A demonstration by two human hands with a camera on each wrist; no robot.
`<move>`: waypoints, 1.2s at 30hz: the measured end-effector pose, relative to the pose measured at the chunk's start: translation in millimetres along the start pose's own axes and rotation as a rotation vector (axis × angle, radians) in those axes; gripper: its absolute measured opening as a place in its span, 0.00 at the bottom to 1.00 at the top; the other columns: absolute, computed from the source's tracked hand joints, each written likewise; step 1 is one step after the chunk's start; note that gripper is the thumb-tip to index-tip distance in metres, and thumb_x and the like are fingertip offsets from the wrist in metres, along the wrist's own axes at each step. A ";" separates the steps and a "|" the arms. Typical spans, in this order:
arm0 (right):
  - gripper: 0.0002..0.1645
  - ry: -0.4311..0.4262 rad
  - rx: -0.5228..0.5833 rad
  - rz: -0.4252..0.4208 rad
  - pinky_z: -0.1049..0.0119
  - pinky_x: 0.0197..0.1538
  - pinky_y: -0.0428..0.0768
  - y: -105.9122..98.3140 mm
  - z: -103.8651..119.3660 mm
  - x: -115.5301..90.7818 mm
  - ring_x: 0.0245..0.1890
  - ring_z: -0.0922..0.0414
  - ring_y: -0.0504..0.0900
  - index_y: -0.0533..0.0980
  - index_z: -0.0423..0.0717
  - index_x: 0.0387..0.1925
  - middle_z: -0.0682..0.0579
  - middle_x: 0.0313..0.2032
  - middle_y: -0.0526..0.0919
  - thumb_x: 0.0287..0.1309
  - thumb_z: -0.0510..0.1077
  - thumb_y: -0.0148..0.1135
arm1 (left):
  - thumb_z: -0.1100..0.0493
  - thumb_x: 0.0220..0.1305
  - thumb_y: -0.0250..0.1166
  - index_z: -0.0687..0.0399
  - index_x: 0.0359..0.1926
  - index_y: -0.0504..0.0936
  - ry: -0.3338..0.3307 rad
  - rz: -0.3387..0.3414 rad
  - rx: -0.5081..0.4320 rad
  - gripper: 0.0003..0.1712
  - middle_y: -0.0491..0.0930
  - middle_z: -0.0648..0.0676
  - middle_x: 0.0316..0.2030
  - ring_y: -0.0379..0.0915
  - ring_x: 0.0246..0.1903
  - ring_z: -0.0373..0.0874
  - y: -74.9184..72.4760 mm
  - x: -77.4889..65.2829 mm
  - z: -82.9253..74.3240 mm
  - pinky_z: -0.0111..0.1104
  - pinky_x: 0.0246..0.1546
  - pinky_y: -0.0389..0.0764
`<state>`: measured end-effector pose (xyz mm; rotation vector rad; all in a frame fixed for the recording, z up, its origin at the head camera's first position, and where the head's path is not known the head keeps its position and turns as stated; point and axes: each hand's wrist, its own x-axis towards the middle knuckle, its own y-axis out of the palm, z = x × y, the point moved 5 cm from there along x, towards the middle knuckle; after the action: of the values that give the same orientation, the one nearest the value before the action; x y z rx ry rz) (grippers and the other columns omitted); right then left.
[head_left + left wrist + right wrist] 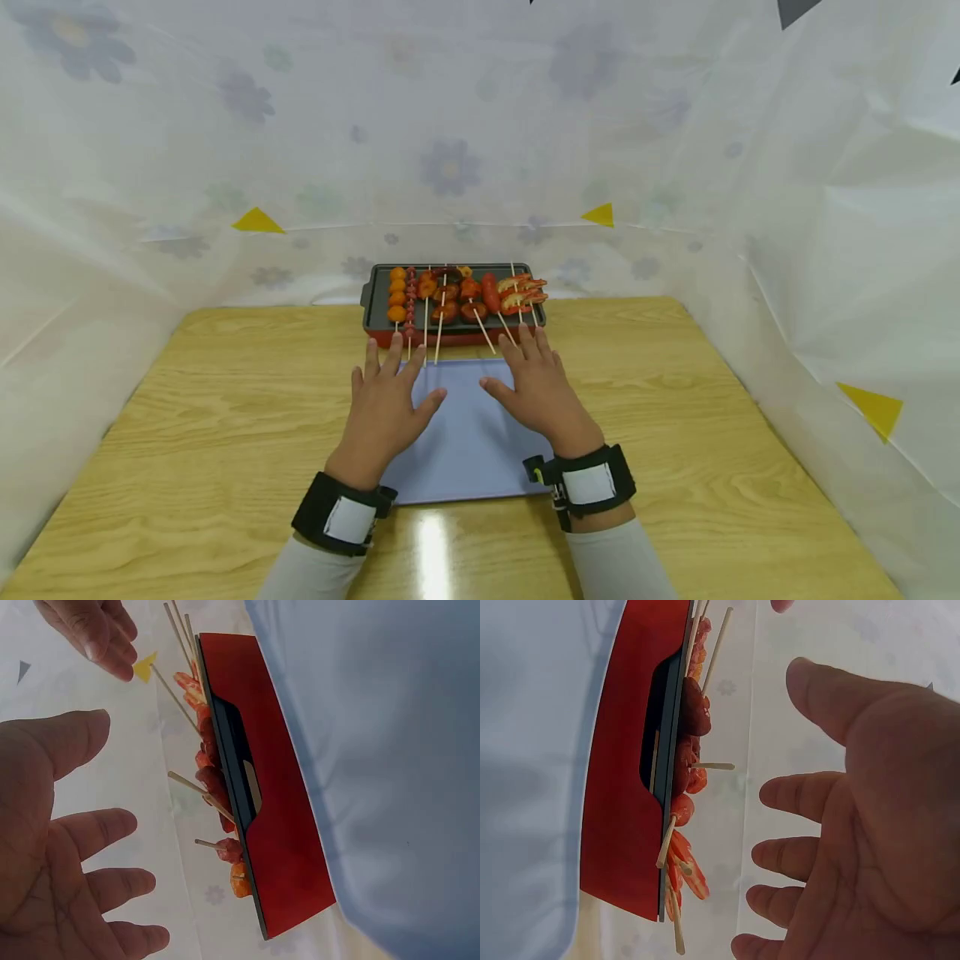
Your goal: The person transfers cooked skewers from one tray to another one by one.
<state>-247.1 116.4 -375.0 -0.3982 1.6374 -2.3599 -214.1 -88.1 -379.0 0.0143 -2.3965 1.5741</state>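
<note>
Both hands are held out palm down with fingers spread, over a pale blue-lilac tray (pixel 468 450). The left hand (pixel 386 408) hovers above the tray's left side and holds nothing. Above its right side is the empty right hand (pixel 543 392). Just past the fingertips stands a grill (pixel 457 340) with a dark top plate and a red base. Skewers lie across it: orange balls (pixel 397 297), small red pieces (pixel 410 300), a sausage (pixel 491 293) and shrimp (pixel 521 296) among them. Their wooden sticks point toward the hands. Both wrist views show open palms facing the grill's red side (pixel 277 825).
Tray and grill stand on a wood-grain table (pixel 247 417), the grill near its back edge. White flowered sheeting (pixel 450 108) encloses the back and sides. Yellow triangles (pixel 873 408) show on the sheeting. Each wrist wears a black strap (pixel 341 512) with a small camera.
</note>
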 end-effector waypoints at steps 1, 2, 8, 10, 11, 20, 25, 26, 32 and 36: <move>0.46 -0.004 -0.002 -0.001 0.33 0.68 0.51 -0.3 0.1 -0.1 0.75 0.36 0.37 0.55 0.42 0.75 0.34 0.75 0.44 0.67 0.62 0.57 | 0.38 0.65 0.63 0.55 0.72 0.67 0.003 -0.004 -0.004 0.41 0.54 0.67 0.73 0.36 0.72 0.72 -0.1 -0.2 0.0 0.70 0.62 0.52; 0.46 -0.009 -0.004 -0.003 0.34 0.69 0.51 -0.6 0.1 -0.1 0.75 0.36 0.37 0.56 0.41 0.75 0.34 0.75 0.44 0.67 0.62 0.57 | 0.39 0.65 0.63 0.56 0.71 0.68 0.010 -0.016 -0.011 0.41 0.55 0.68 0.72 0.39 0.72 0.72 -0.6 -0.3 -0.2 0.69 0.62 0.53; 0.44 -0.040 -0.005 -0.031 0.40 0.71 0.51 -2.5 -1.6 0.7 0.75 0.34 0.42 0.60 0.38 0.73 0.31 0.74 0.48 0.67 0.60 0.58 | 0.50 0.64 0.68 0.63 0.54 0.81 0.087 -0.172 -0.153 0.25 0.77 0.65 0.50 0.70 0.54 0.65 -9.1 -0.9 2.0 0.54 0.53 0.73; 0.43 -0.039 0.004 -0.038 0.41 0.71 0.51 -2.8 -3.4 0.6 0.74 0.34 0.43 0.61 0.38 0.72 0.31 0.74 0.49 0.67 0.58 0.59 | 0.54 0.63 0.69 0.63 0.46 0.83 0.085 -0.191 -0.187 0.17 0.78 0.62 0.43 0.73 0.48 0.62 -12.7 -1.7 6.2 0.50 0.48 0.75; 0.42 -0.037 0.009 -0.044 0.41 0.71 0.52 -3.2 -4.4 0.3 0.74 0.34 0.44 0.61 0.37 0.72 0.31 0.73 0.50 0.67 0.58 0.59 | 0.55 0.62 0.69 0.62 0.42 0.83 0.074 -0.187 -0.193 0.14 0.78 0.61 0.41 0.73 0.46 0.61 -14.9 -2.4 8.8 0.50 0.46 0.76; 0.40 0.021 0.087 -0.106 0.42 0.65 0.66 -11.1 -13.4 0.2 0.69 0.36 0.61 0.62 0.35 0.71 0.32 0.69 0.62 0.66 0.51 0.62 | 0.59 0.64 0.58 0.70 0.51 0.77 -0.153 0.137 -0.138 0.20 0.73 0.67 0.45 0.72 0.40 0.61 -13.9 -10.4 48.3 0.51 0.41 0.76; 0.37 0.056 0.135 -0.160 0.43 0.62 0.69 -16.3 -23.0 1.7 0.64 0.37 0.68 0.65 0.33 0.69 0.33 0.63 0.69 0.66 0.48 0.63 | 0.59 0.63 0.57 0.79 0.55 0.73 -0.189 0.323 -0.085 0.26 0.76 0.71 0.46 0.75 0.42 0.61 -3.4 -13.9 63.4 0.52 0.43 0.77; 0.36 0.063 0.148 -0.170 0.43 0.62 0.70 -16.8 -25.5 2.2 0.63 0.37 0.69 0.65 0.33 0.68 0.33 0.63 0.70 0.66 0.47 0.63 | 0.59 0.63 0.57 0.80 0.54 0.74 -0.193 0.348 -0.079 0.26 0.77 0.70 0.44 0.75 0.41 0.59 -1.7 -14.1 65.4 0.50 0.42 0.77; 0.32 0.132 0.206 -0.209 0.43 0.57 0.74 -17.9 -42.5 6.1 0.57 0.38 0.75 0.65 0.32 0.68 0.32 0.62 0.70 0.68 0.42 0.59 | 0.62 0.61 0.55 0.76 0.44 0.76 -0.249 0.416 -0.134 0.17 0.76 0.60 0.31 0.71 0.28 0.51 7.8 -14.8 74.7 0.40 0.27 0.73; 0.30 0.185 0.221 -0.239 0.44 0.51 0.76 -18.2 -55.2 8.5 0.51 0.38 0.78 0.65 0.30 0.67 0.31 0.59 0.73 0.68 0.40 0.56 | 0.68 0.60 0.53 0.75 0.44 0.75 -0.263 0.428 -0.152 0.14 0.75 0.59 0.30 0.71 0.28 0.51 13.8 -15.4 76.2 0.38 0.27 0.73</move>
<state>-275.5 167.9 -375.7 -0.3584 1.4483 -2.7964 -218.4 -153.3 -423.2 -0.3678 -2.8665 1.6389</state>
